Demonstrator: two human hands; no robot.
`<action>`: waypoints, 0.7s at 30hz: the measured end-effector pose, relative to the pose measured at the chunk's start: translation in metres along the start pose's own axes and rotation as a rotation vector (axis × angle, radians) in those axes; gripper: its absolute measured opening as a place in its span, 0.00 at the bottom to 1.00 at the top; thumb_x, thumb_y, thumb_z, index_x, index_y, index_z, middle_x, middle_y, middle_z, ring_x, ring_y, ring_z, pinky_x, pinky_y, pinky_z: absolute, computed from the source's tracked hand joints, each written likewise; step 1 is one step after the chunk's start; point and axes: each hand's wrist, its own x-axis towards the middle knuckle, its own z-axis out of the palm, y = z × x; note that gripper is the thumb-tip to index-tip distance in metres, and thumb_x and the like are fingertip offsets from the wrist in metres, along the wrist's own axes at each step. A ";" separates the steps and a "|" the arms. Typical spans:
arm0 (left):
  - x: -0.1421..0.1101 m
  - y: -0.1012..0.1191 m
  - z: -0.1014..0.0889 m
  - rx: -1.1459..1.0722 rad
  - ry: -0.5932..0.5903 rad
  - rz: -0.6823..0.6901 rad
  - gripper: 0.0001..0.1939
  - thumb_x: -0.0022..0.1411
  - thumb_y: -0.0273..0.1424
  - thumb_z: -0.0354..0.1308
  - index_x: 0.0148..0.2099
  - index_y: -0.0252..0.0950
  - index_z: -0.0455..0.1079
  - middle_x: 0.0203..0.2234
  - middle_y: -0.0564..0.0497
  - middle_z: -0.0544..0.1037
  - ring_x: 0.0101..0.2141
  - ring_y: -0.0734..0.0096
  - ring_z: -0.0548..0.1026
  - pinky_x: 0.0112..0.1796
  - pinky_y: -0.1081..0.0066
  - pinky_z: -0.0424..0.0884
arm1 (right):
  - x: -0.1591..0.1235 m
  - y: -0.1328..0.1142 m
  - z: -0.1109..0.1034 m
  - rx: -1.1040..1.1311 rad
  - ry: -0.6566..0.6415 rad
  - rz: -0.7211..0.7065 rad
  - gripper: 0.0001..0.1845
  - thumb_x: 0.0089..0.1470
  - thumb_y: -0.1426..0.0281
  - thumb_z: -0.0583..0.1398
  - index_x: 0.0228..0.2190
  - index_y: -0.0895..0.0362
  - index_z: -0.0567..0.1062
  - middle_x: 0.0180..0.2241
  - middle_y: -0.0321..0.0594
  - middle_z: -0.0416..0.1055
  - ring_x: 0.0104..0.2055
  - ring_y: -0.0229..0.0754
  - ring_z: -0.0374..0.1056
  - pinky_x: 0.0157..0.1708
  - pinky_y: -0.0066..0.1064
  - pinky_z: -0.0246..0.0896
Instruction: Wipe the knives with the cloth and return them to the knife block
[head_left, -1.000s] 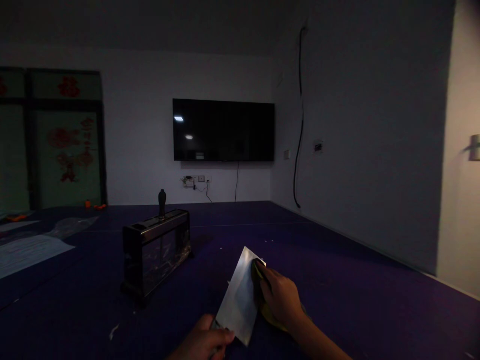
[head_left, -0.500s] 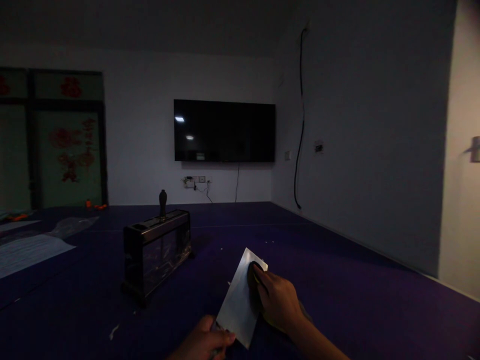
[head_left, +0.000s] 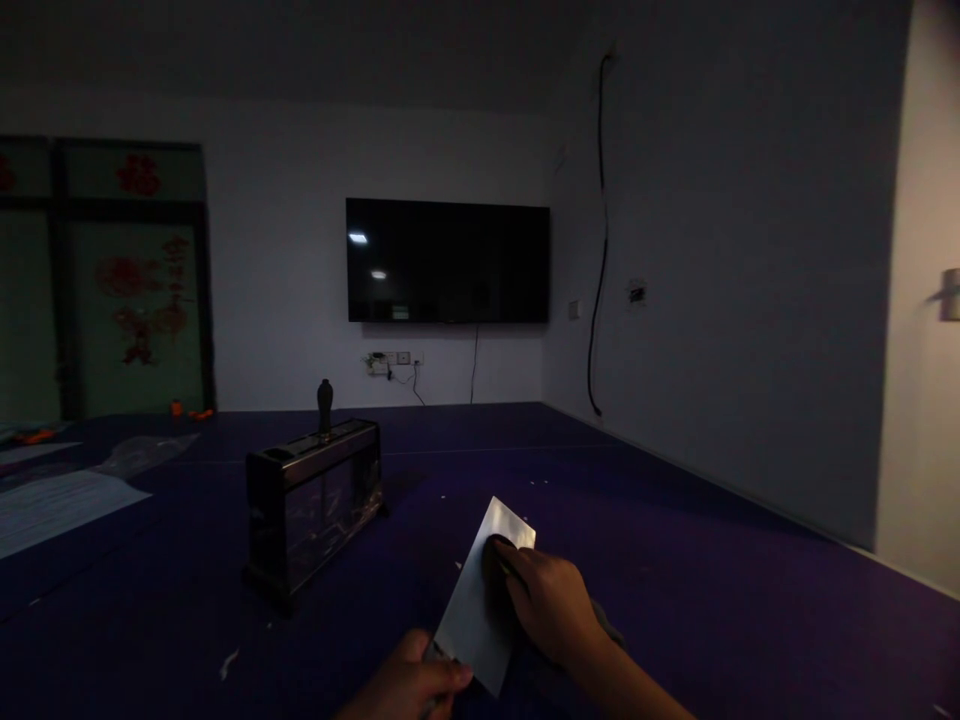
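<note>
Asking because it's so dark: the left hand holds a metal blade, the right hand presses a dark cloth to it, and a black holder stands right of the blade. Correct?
No: the head view shows the black holder left of the metal blade. The left hand does hold that blade, and the right hand presses a dark cloth to it.

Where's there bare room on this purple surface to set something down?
Widest: the purple surface between the right hand and the right wall, mostly bare. A narrower patch lies between the black holder and the metal blade. Crowded: far left, with white sheets and plastic film, and where the left hand holds the blade.
</note>
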 end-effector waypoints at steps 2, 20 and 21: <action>0.002 0.000 0.000 0.009 0.033 -0.067 0.16 0.47 0.36 0.62 0.33 0.36 0.60 0.11 0.62 0.63 0.11 0.83 0.55 0.15 0.77 0.45 | 0.002 0.003 -0.002 -0.007 0.015 0.048 0.23 0.52 0.73 0.49 0.48 0.55 0.71 0.39 0.44 0.76 0.37 0.43 0.72 0.35 0.29 0.62; 0.000 0.002 0.004 0.043 -0.049 0.018 0.17 0.41 0.43 0.59 0.28 0.35 0.62 0.06 0.62 0.57 0.10 0.82 0.52 0.16 0.76 0.41 | -0.011 -0.011 0.008 0.111 -0.035 -0.118 0.22 0.49 0.75 0.51 0.45 0.55 0.72 0.34 0.41 0.77 0.34 0.42 0.72 0.33 0.27 0.61; 0.000 0.002 0.004 0.050 -0.049 0.026 0.17 0.41 0.43 0.59 0.27 0.36 0.62 0.06 0.62 0.56 0.10 0.82 0.52 0.16 0.76 0.41 | -0.011 -0.012 0.009 0.118 -0.037 -0.132 0.22 0.48 0.75 0.51 0.45 0.55 0.73 0.34 0.41 0.77 0.34 0.42 0.72 0.33 0.27 0.61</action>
